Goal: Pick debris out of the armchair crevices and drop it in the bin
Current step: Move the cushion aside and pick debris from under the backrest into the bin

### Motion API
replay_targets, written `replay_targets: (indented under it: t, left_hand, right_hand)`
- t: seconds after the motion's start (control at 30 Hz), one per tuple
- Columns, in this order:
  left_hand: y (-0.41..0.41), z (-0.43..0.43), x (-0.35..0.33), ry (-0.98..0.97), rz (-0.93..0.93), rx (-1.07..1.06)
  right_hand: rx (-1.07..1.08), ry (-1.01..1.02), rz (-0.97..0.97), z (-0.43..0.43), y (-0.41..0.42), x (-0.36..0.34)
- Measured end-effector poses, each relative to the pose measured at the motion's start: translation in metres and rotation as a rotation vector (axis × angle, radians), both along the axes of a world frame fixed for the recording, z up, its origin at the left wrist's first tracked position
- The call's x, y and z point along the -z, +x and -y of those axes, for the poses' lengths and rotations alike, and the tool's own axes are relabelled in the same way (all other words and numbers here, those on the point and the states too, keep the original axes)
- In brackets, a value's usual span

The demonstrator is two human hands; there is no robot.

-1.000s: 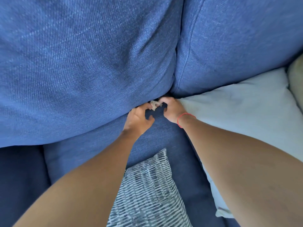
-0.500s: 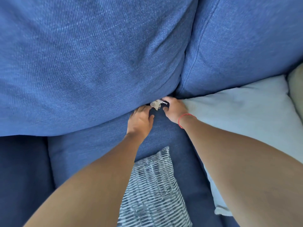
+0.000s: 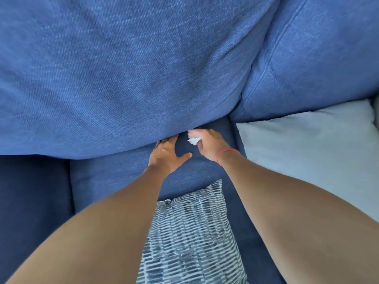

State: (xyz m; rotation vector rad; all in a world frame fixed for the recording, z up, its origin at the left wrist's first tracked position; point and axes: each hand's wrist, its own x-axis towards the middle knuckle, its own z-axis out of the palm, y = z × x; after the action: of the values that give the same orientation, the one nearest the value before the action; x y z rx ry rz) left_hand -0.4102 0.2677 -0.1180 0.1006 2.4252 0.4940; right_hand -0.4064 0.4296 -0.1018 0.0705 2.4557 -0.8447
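Two hands work at the armchair's [image 3: 114, 173] back crevice: the right hand [image 3: 211, 144] has its fingers pinched on a crumpled white scrap [image 3: 193, 141], while the left hand [image 3: 167, 155] lies spread, fingers apart, fingertips under the back cushion [image 3: 123, 68]

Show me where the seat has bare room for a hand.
Bare seat cushion runs between the left hand and the dark armrest. A narrow strip sits between patterned pillow and pale pillow. Crowded at the crevice: right hand grips the paper scrap.
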Motion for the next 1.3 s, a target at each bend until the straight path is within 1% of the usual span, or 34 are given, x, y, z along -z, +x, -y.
replay_targets:
  t: [0.07,0.13,0.2,0.27,0.3,0.37,0.43,0.53,0.6,0.7,0.77,0.9,1.0,1.1,1.2,1.3]
  left_hand:
    - [-0.001,0.003,-0.006,0.002,-0.004,-0.005]
    - [-0.001,-0.001,-0.013,0.010,-0.061,0.019]
    - [-0.001,-0.010,-0.019,0.050,-0.130,0.093]
    - [0.000,-0.022,-0.020,0.105,-0.149,0.192]
    - [0.001,-0.029,-0.018,0.100,-0.137,0.250]
    - [0.002,-0.043,-0.015,0.032,-0.126,0.347]
    - [0.003,-0.051,-0.016,-0.050,-0.186,0.323]
    - [0.012,-0.044,-0.028,-0.101,-0.241,0.214]
    - [0.021,-0.025,-0.038,-0.052,-0.213,0.090]
    - [0.036,0.014,-0.063,0.030,-0.170,-0.160]
    - [0.042,0.044,-0.084,0.044,-0.181,-0.285]
    - [0.049,0.113,-0.141,0.050,-0.251,-0.439]
    - [0.057,0.187,-0.183,0.067,-0.333,-0.563]
    - [0.071,0.272,-0.218,0.041,-0.422,-0.726]
    - [0.098,0.360,-0.239,0.017,-0.507,-0.915]
    - [0.143,0.437,-0.242,-0.036,-0.574,-1.059]
  right_hand:
    - [0.001,-0.075,0.023,0.003,0.006,-0.003]
    - [0.017,-0.113,0.060,0.000,0.012,-0.002]
    - [0.104,-0.078,0.078,-0.010,0.018,0.003]
    - [0.172,-0.012,0.135,-0.022,0.023,0.007]
    - [0.152,0.017,0.169,-0.027,0.024,0.007]
    - [0.080,0.059,0.219,-0.035,0.026,0.002]
    - [0.048,0.109,0.243,-0.038,0.028,-0.004]
    - [0.035,0.162,0.247,-0.032,0.032,-0.015]
    - [0.050,0.171,0.247,-0.019,0.035,-0.025]
    - [0.039,0.169,0.210,0.015,0.035,-0.050]
    - [0.003,0.161,0.164,0.048,0.032,-0.072]
    - [-0.123,0.131,0.065,0.131,0.028,-0.131]
    - [-0.231,0.097,-0.015,0.211,0.031,-0.168]
    - [-0.341,0.042,-0.097,0.297,0.040,-0.196]
    - [-0.467,-0.002,-0.156,0.384,0.059,-0.214]
    - [-0.615,-0.025,-0.195,0.466,0.088,-0.216]
